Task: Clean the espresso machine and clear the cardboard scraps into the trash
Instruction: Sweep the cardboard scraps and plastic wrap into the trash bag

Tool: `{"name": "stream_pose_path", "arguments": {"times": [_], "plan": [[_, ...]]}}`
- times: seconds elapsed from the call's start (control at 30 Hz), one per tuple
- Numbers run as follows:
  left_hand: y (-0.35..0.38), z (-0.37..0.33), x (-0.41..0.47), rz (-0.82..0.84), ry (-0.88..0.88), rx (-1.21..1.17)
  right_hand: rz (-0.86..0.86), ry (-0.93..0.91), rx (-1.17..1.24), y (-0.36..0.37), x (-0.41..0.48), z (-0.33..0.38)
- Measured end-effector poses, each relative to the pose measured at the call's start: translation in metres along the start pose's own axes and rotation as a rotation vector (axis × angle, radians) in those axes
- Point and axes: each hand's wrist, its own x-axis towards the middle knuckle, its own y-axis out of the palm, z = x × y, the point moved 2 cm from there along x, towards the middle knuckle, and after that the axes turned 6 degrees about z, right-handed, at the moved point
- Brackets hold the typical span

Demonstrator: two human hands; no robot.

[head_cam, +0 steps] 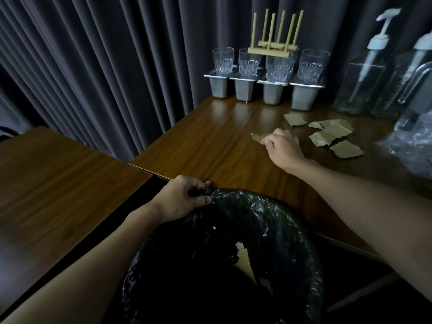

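Legible texts, labels, brands, numbers and signs: none can be read. Faint marks are noted on the wall of one clear pump bottle (396,90) on the tabletop, but they are too blurred to be made out.
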Motion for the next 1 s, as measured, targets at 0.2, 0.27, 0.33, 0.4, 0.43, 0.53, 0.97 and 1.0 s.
{"name": "stream_pose_path", "arguments": {"times": [0.2,0.27,0.33,0.4,0.43,0.53,0.97,1.0], "plan": [[0.001,-0.002,-0.003,0.005,0.028,-0.010,0.086,0.160,0.095,-0.018,-0.044,0.009],[0.004,-0.004,-0.003,0.002,0.054,0.018,0.148,0.210,0.204,-0.030,-0.054,0.016],[0.007,-0.007,-0.003,0.002,0.077,0.016,0.195,0.258,0.379,-0.045,-0.065,0.027],[0.010,-0.011,-0.003,0.001,0.089,0.019,0.217,0.265,0.524,-0.061,-0.080,0.041],[0.011,-0.012,-0.003,-0.004,0.090,0.028,0.229,0.257,0.604,-0.069,-0.087,0.048],[0.011,-0.015,-0.002,-0.018,0.104,0.064,0.427,0.170,0.836,-0.093,-0.111,0.067],[0.031,-0.031,0.002,0.004,0.132,0.016,-0.015,0.524,-0.052,-0.063,-0.114,-0.073],[0.033,-0.031,0.003,0.002,0.131,0.014,-0.002,0.512,-0.069,-0.061,-0.113,-0.078]]}}
